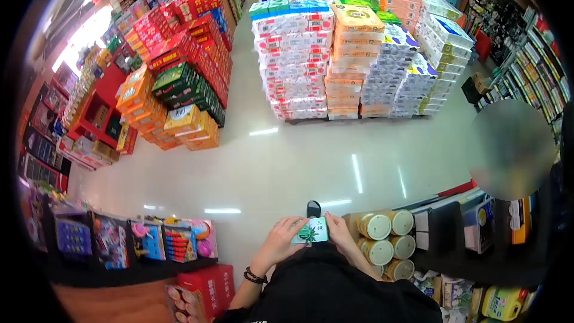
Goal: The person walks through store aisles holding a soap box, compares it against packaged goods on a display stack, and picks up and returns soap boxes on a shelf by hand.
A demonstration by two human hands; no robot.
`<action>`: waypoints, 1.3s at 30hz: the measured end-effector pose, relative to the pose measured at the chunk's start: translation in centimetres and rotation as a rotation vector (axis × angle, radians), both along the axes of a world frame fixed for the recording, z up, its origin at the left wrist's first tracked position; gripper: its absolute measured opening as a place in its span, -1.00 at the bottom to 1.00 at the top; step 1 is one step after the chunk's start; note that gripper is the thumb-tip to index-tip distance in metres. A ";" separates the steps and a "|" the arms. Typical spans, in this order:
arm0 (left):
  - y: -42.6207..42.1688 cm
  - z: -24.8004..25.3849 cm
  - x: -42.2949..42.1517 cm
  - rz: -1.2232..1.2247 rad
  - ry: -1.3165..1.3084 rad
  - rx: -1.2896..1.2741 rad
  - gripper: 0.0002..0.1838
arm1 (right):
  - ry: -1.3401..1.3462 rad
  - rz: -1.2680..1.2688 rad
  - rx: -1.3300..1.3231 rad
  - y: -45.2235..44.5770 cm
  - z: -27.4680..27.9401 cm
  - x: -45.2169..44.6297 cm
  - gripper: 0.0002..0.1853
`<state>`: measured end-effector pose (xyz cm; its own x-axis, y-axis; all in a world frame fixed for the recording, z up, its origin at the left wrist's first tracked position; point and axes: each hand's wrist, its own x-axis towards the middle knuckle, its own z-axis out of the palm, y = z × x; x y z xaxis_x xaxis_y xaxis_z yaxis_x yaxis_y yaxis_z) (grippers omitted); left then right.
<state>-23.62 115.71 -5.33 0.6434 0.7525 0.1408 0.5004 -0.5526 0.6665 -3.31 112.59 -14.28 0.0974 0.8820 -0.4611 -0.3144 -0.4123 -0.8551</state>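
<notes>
A small flat green and white package (317,231) with a leaf picture and dark characters is held in front of the body, low in the middle of the view. My left hand (285,236), below a dark beaded bracelet on the wrist, grips it from the left with its fingers over the top face. My right hand (339,233) holds the right edge between thumb and fingers. Just beyond the package, the tip of a dark shoe (313,208) shows on the floor.
Tall stacks of wrapped paper packs (299,60) stand ahead across the shiny floor (287,167). Boxes (185,87) are piled at the left. Cans with pale lids (378,226) sit by my right arm, toys (180,242) on the left shelf. A blurred round patch covers the right side.
</notes>
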 end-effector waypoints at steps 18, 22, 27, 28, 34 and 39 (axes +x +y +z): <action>27.1 1.6 8.3 0.046 -0.109 0.056 -0.31 | 0.336 -0.037 -0.133 25.7 3.3 8.2 -0.60; 32.8 0.0 7.9 0.051 -0.108 0.056 -0.31 | 0.357 0.015 -0.127 31.0 1.3 8.7 -0.62; 41.3 -0.8 6.7 0.091 -0.066 -0.026 -0.30 | 0.128 0.133 -0.131 41.8 2.2 8.0 -0.64; 43.4 -0.4 6.3 0.084 -0.061 -0.037 -0.29 | 0.102 0.164 -0.141 44.1 2.5 8.0 -0.63; 55.0 2.0 5.4 0.088 -0.057 0.003 -0.26 | -0.023 0.297 -0.106 55.6 4.0 9.0 -0.63; 63.0 3.1 7.1 0.104 -0.091 0.074 -0.24 | 0.012 0.233 -0.010 62.0 6.6 9.5 -0.65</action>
<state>-16.51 178.76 -2.20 0.5444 0.8000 0.2524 0.4968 -0.5499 0.6714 6.23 174.58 -7.65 -0.1142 0.8752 -0.4701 -0.2201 -0.4837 -0.8471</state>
